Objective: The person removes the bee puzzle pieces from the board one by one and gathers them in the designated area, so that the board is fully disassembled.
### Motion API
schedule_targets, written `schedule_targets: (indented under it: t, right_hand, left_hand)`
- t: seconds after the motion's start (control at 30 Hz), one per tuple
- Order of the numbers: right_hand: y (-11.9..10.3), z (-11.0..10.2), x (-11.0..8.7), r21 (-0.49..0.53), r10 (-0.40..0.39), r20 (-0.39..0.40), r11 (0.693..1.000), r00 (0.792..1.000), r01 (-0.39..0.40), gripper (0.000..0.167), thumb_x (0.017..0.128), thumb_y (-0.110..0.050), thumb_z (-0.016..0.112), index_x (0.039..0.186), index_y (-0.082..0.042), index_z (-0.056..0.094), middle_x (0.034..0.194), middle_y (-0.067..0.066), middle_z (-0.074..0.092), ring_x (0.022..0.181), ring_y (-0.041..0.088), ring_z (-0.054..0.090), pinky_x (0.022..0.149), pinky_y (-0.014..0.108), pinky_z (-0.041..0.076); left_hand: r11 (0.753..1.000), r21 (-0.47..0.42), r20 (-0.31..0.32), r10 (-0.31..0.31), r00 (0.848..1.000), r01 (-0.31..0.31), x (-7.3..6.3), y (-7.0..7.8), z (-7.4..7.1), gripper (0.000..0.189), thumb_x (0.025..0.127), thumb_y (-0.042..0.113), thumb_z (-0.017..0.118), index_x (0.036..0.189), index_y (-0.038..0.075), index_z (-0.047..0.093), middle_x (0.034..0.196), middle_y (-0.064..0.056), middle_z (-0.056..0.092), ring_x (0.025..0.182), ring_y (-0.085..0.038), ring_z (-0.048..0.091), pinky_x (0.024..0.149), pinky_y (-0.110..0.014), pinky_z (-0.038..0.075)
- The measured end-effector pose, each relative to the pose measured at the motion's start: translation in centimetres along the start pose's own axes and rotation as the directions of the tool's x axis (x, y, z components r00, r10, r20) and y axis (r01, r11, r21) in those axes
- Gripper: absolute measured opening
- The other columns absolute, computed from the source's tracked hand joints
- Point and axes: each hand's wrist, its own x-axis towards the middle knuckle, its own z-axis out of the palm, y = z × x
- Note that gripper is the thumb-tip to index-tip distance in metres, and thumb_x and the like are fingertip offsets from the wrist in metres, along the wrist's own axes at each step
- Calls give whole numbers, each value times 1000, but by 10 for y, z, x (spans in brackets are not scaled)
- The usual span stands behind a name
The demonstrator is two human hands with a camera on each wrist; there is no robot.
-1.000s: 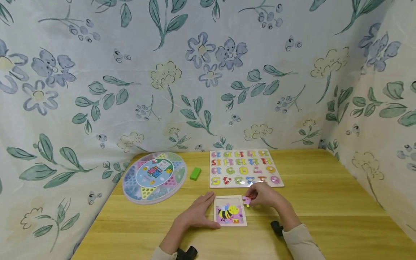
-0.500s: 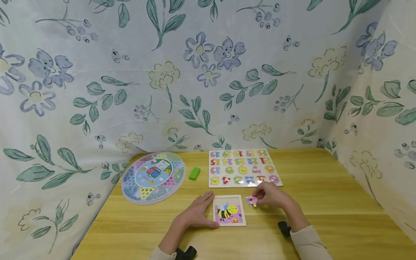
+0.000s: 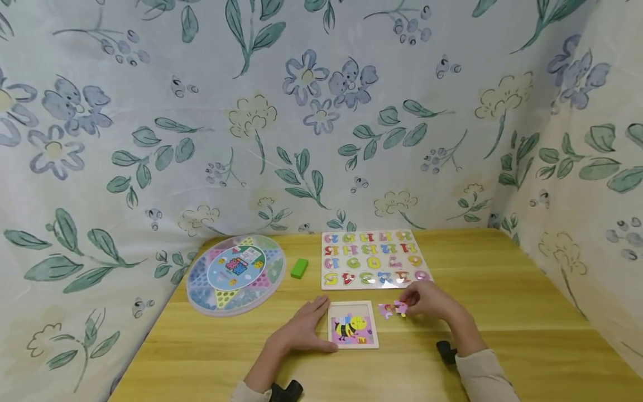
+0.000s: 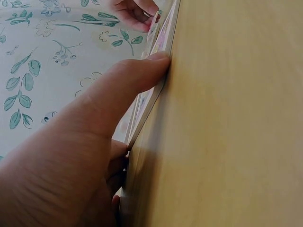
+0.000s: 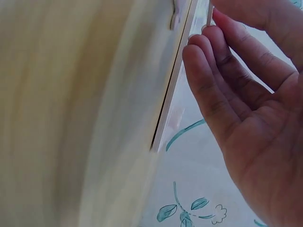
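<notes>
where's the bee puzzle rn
In the head view, the bee puzzle lies low, just right of centre, with the left hand at its left edge and the number board behind it.

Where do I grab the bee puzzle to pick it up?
I'd pinch the bee puzzle by the left and right sides of its wooden rim, one hand from each side: it lies flat, with the rim all around. The left hand holds the left side.

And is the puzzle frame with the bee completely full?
Not full: the frame shows bare backing beyond the bee picture.
</notes>
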Motion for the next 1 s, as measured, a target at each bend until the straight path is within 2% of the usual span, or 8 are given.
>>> schedule_targets:
  t: [0.1,0.57,0.87,1.0]
  right_hand:
    - [4,-2,-3,7,41,-5,999,999,-41,20,73,1,77,92,1,71,83,5,67,75,15,57,62,23,51]
    - [14,-15,-9,5,108,8,994,994,-108,20,75,1,78,94,1,71,85,6,67,76,16,57,64,25,51]
    - [24,-20,-13,1,88,-2,996,996,-88,20,74,2,77,93,2,71,85,6,67,77,17,57,64,24,51]
    - [27,-21,-13,-7,114,0,993,993,-114,19,76,0,78,93,1,71,84,6,67,75,16,56,62,24,50]
  left_hand:
    - [1000,-1,2,1,1000,-1,0,-1,2,113,72,68,71,156,12,23,165,-3,16,152,-24,16,124,-47,18]
    - [1000,14,6,4,1000,-4,0,0,0,113,72,68,71,156,12,21,165,-3,16,152,-23,17,124,-46,18]
    - [1000,1,14,6,1000,-6,1,0,0,112,73,68,71,156,12,22,165,-3,16,152,-24,15,124,-47,18]
    - [1000,-5,15,6,1000,-6,1,1,-1,112,73,68,71,156,12,21,165,-3,15,152,-24,15,124,-47,17]
